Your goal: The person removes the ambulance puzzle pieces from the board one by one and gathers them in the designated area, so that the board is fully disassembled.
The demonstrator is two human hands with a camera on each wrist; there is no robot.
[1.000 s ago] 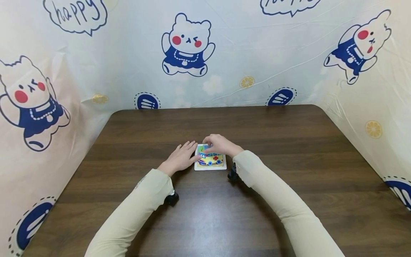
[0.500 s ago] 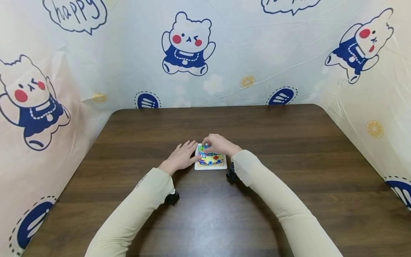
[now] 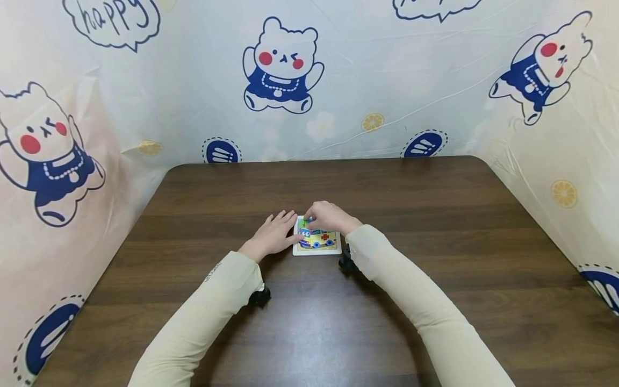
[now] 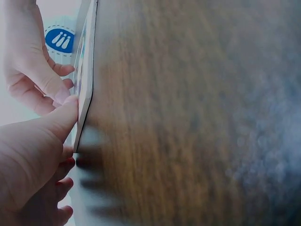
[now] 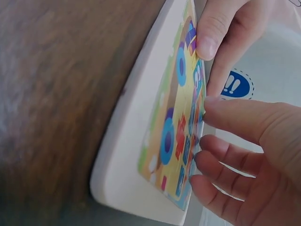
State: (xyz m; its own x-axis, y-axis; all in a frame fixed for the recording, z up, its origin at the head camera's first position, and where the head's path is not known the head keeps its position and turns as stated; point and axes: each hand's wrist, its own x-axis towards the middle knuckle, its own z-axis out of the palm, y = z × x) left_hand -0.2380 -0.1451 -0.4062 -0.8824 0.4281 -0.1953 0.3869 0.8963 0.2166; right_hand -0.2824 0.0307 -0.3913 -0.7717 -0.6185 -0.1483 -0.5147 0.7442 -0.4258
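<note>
A small white-framed picture board [image 3: 316,252], printed with a yellow ambulance, lies flat on the table. My left hand [image 3: 272,235] rests at its left edge, fingers spread, its thumb [image 4: 66,117] over the rim onto the picture. From the right, my right hand [image 3: 331,216] reaches over the upper part of the board, with bent fingers touching the picture. In the right wrist view, the thumb and fingertips [image 5: 207,183] of that hand meet the picture surface. The hand covers the picture's upper right; I cannot tell whether it pinches a piece there.
The brown wooden table [image 3: 309,333] extends around the board on all sides. Behind it hangs a pale cloth [image 3: 338,80] printed with cartoon bears. A black wrist camera [image 3: 259,296] sits under the left cuff, another camera [image 3: 346,260] under the right.
My right hand has shifted very slightly to the left over the picture, its fingers drawing closer together. The left hand and the board stay in place.
</note>
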